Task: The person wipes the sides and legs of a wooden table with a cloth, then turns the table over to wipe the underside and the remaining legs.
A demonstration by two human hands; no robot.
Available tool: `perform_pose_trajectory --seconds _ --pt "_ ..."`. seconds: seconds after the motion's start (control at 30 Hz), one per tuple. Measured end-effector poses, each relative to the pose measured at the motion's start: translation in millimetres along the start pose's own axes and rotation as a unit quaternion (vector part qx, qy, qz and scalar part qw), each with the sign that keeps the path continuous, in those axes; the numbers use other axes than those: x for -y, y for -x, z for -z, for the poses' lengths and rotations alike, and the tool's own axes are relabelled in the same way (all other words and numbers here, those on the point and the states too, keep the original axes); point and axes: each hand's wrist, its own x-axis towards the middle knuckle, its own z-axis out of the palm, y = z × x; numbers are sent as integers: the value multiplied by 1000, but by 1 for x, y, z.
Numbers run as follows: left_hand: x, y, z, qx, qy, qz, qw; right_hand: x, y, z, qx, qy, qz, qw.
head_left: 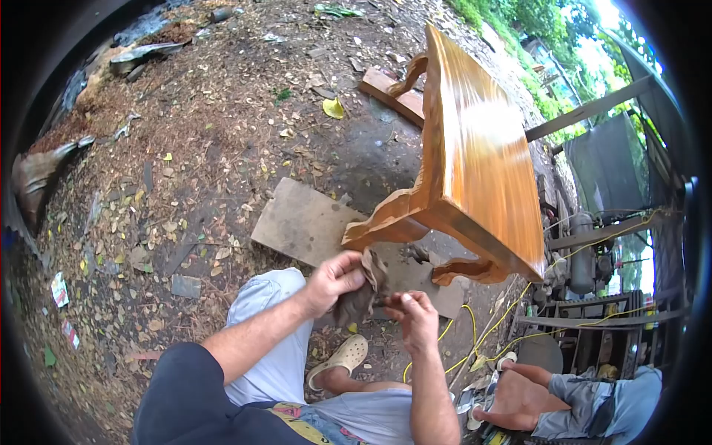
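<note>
Surroundings: varnished wooden table [489, 141] fills upper R of view, glossy, strong glare on top. Its near leg [382, 231] comes down by the L hand, foot over grey board [304, 222], so leg blocks part of the space just beyond the hands. Reddish plank [393, 95] at far leg. Ground [215, 148] littered w/ dry leaves; one big yellow leaf [334, 108]. Yellow cord [475, 326] runs on ground R of the board. Grey tank [582, 252] farther R. Second person [593, 404], lower R, partly in view, apart from work. Beige clog [348, 354] on wearer's foot, near side of board.

Labels: printed wrapper [59, 289] at far L, too small to read. Shirt print [311, 423] colourful, illegible.

Grip: L hand [335, 285] pinches brown cloth [357, 297] btwn thumb & fingers; cloth hangs bunched over board's near edge. R hand [415, 315]: fingertips curled nearly together at cloth's R side; can't tell if they hold it.
</note>
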Motion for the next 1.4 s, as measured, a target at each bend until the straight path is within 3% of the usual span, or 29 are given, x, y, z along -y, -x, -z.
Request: perform_pose_trajectory --seconds 0.13,0.17,0.23,0.33,0.43,0.53,1.0,1.3,1.4 --pt "-26 -40 36 -149 -304 -114 934 19 14 18 -5 2 61 998" --pt "-15 -62 60 -176 -397 -154 888 22 17 20 -1 9 77 997" --pt "-42 -83 42 -186 -525 -171 813 24 20 20 4 28 97 995" --pt "-45 -122 28 -167 -547 -173 802 26 22 14 6 56 106 993" --pt "-36 -165 29 -120 -612 -192 758 27 25 9 12 73 115 991" --pt "-30 -188 13 -114 -661 -155 726 28 26 14 11 82 131 988" --pt "-32 -215 -1 -86 -694 -136 702 25 38 22 7 110 150 983" --pt "-46 -227 -11 -81 -675 -45 732 30 41 21 20 109 169 979" --pt "-32 -212 -3 -98 -681 -102 718 33 47 16 24 110 178 977"
